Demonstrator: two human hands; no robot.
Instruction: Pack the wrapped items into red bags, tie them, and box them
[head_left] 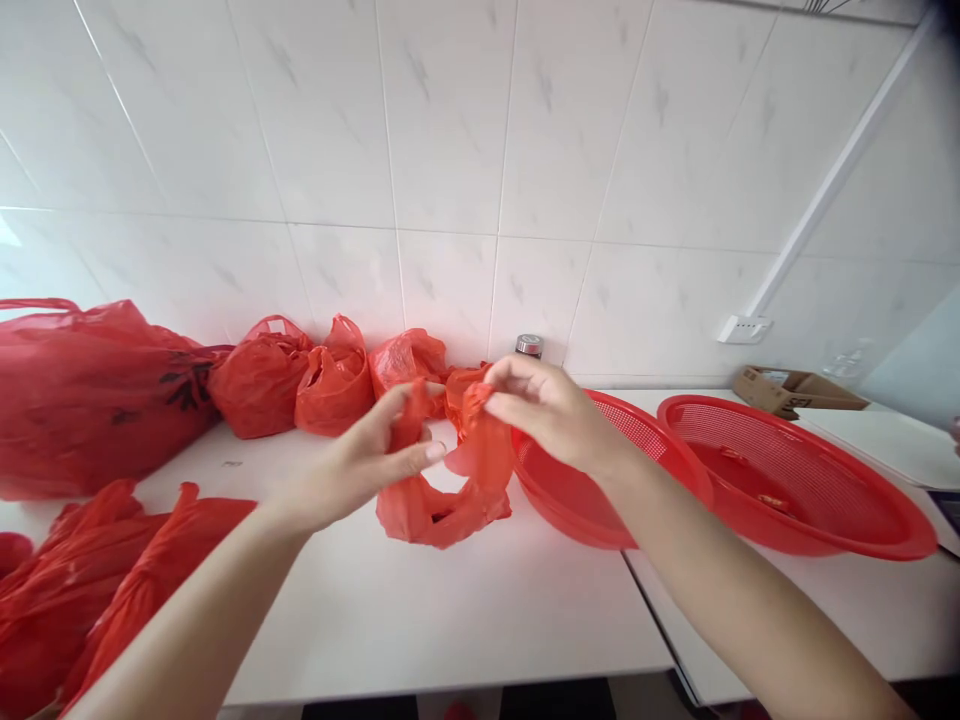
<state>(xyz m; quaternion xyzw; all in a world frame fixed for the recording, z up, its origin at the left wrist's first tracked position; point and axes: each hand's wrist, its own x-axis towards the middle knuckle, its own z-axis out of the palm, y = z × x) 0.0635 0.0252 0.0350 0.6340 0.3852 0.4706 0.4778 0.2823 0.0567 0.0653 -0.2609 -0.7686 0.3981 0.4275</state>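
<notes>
A thin red plastic bag hangs above the white table between my two hands, its handles pulled up into loops. One handle is pinched between the thumb and fingers of my right hand. My left hand has the other handle hooked in its curled fingers, while its thumb points to the right. The bag hangs slack and looks light; its inside is mostly hidden. Just right of it sits a red plastic basket with a perforated rim, partly behind my right forearm.
Filled red bags line the tiled wall, with a large one at far left. More red bags lie at front left. A second red basket holds a few small items. A cardboard box and a metal-lidded bottle stand behind.
</notes>
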